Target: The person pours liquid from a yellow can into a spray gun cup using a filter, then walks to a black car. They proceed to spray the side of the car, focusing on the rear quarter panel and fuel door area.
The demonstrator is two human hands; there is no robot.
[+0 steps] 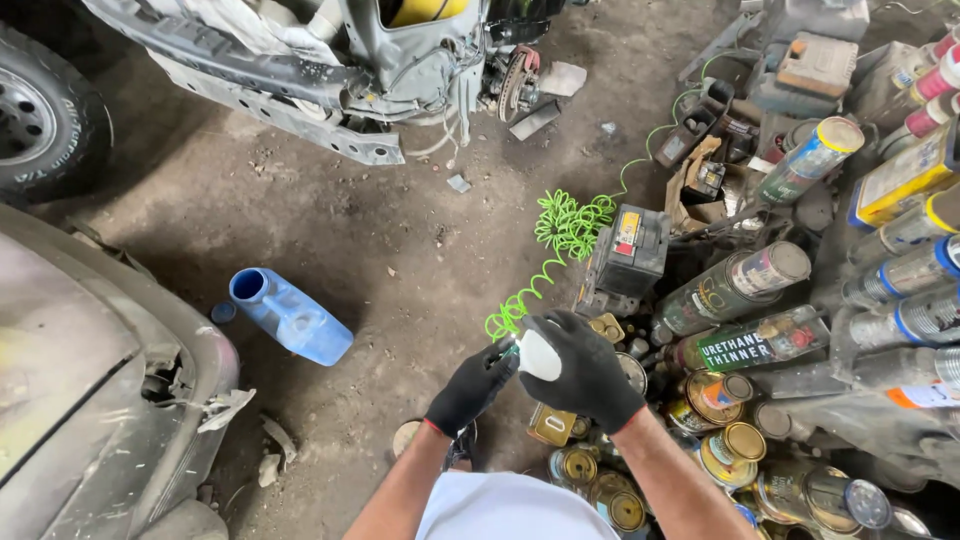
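Both my hands wear black gloves and meet at the lower middle of the head view. My right hand (585,372) is wrapped around a small white cup-shaped part (538,357). My left hand (474,387) pinches something at the left end of that part, where the green coiled air hose (560,240) arrives. What sits between my left fingers is too small to make out. Below my hands lie several round paint tins (735,442).
A blue plastic jug (291,316) lies on its side on the dirt floor, its cap (223,313) beside it. A car battery (627,253) stands right of the hose. Cans and bottles (745,283) crowd the right. Stripped car bodywork (300,90) is ahead, another car body (90,380) at left.
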